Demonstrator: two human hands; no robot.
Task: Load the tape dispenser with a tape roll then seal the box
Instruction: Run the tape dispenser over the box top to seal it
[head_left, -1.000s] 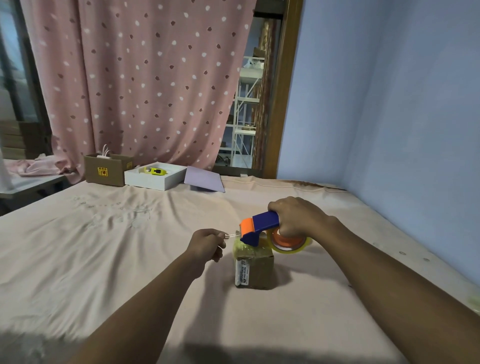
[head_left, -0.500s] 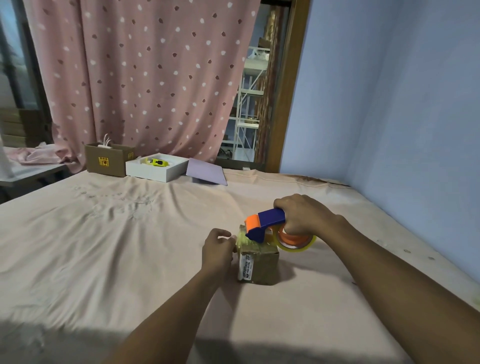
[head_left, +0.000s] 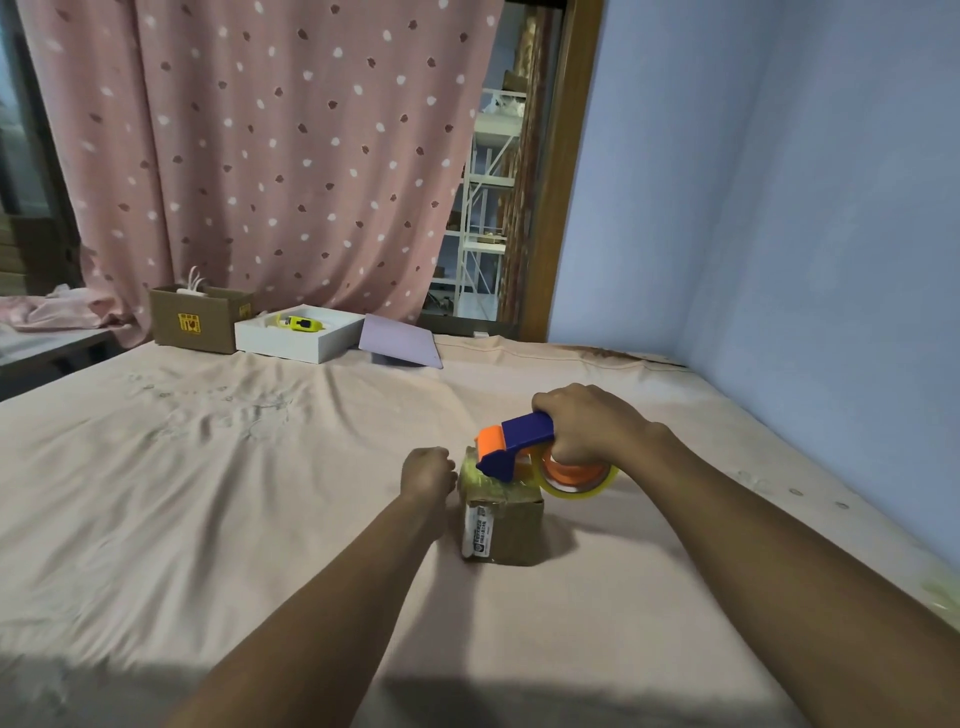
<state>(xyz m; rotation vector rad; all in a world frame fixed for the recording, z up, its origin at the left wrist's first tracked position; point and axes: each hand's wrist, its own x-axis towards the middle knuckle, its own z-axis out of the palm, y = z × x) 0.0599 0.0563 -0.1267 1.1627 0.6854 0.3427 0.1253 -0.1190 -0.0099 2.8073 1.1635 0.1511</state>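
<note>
The small box (head_left: 501, 525) stood on the bed (head_left: 208, 493), light and probably easy to slide, so the curled left hand (head_left: 426, 472) pressed its side while the right hand (head_left: 582, 423) clasped the tape dispenser (head_left: 514, 444) on top.

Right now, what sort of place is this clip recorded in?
Most likely a bedroom at home, not a workshop. The small cardboard box sits on a wide, sheet-covered surface that looks like a bed, set against a blue wall, with a pink dotted curtain hanging behind.
</note>
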